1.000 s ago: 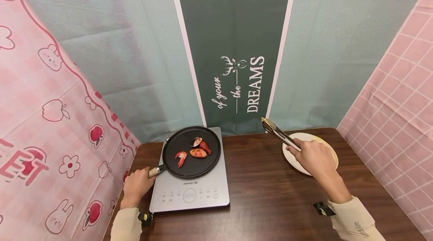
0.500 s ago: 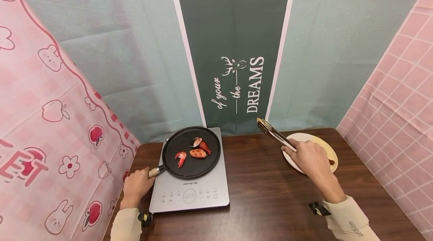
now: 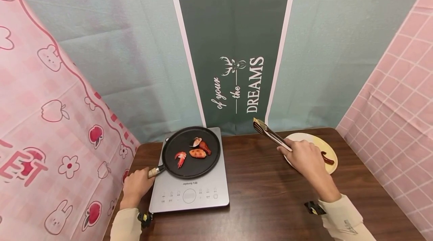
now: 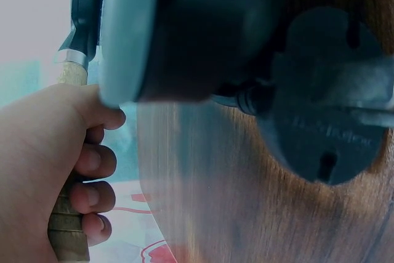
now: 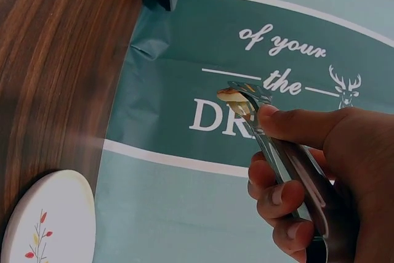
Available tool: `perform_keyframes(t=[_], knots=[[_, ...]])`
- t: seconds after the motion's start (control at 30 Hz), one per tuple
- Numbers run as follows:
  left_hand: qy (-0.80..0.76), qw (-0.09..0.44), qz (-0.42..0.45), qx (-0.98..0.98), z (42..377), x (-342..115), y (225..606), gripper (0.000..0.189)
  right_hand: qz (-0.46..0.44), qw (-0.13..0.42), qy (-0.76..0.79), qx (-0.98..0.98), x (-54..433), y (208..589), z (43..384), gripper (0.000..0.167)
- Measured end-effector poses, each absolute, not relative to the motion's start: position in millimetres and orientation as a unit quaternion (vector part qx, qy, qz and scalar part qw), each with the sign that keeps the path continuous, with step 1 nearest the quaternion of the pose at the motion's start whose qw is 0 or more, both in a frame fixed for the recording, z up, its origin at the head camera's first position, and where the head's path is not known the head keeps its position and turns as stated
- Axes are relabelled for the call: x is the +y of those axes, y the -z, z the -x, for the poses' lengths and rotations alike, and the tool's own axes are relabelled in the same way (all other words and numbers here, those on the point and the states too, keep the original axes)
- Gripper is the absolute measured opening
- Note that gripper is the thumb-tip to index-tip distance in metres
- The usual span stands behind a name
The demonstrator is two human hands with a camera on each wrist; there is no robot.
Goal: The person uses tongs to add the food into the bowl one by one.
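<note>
My left hand (image 3: 137, 185) grips the wooden handle (image 3: 155, 172) of a black flat frying pan (image 3: 176, 141). In the pan lie a red shrimp (image 3: 181, 158), an open shellfish (image 3: 196, 142), a drumstick (image 3: 204, 147) and a browned chicken wing (image 3: 197, 153). My right hand (image 3: 307, 158) holds metal tongs (image 3: 272, 135), raised beside the plate with their tips pointing toward the back wall. Between the tips, in the right wrist view, is a small pale-yellow piece with a browned edge (image 5: 233, 96); what food it is I cannot tell.
Beneath the pan is a silver induction cooker (image 3: 189, 207) on the brown wooden table (image 3: 257, 192). At the right, partly behind my right hand, stands a white-and-yellow plate (image 3: 301, 136) with a dark brown strip (image 3: 327, 159) on it. Printed curtains hang close behind and beside the table.
My right hand has moved left with the tongs and the pale piece, uncovering the dark strip on the plate. The left hand and the pan have stayed in place.
</note>
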State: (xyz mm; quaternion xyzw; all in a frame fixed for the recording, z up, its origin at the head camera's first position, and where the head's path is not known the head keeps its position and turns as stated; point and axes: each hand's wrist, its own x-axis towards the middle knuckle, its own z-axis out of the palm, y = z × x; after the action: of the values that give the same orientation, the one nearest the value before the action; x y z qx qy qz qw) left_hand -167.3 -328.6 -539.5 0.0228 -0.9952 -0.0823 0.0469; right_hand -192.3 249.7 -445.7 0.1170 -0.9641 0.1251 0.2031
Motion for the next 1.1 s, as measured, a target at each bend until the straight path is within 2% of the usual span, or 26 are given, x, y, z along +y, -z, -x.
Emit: perform_keyframes(t=[0.67,1.1], knots=[[0.079,0.058,-0.013,-0.995,167,-328,538,0.026,-0.125,0.213,-0.123,-0.961,227,444,197,0.035],[0.083,0.055,-0.015,-0.995,165,-328,536,0.025,-0.142,0.215,-0.117,-0.959,203,446,201,0.034]])
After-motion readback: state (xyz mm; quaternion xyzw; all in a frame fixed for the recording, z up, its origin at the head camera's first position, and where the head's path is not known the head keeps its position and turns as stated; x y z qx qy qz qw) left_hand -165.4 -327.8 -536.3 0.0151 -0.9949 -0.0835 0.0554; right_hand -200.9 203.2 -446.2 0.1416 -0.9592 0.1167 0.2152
